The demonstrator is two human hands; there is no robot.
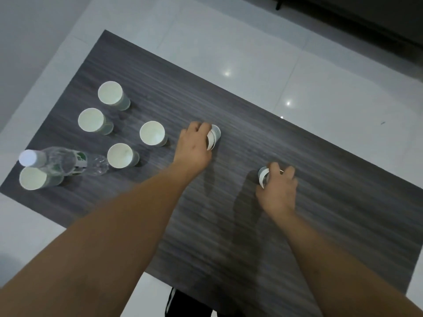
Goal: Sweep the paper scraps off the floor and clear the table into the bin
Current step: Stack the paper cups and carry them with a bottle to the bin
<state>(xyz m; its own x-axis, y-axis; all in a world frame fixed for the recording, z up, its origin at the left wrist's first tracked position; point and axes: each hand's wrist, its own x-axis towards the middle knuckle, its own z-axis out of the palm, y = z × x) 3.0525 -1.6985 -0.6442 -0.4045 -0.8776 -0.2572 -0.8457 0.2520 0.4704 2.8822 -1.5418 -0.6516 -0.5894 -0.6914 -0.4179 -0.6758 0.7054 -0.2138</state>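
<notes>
A dark wood-grain table fills the view. My left hand is closed around a paper cup near the table's middle. My right hand grips another paper cup further right and nearer to me. Both cups stand on the tabletop, mostly hidden by my fingers. Several more white paper cups stand upright at the left, among them a cup close to my left hand and a cup at the far left. A clear plastic bottle with a white cap stands at the left edge.
White floor tiles surround the table. Dark furniture runs along the top right. No bin or paper scraps are in view. A dark shoe or trouser leg shows below the table's near edge.
</notes>
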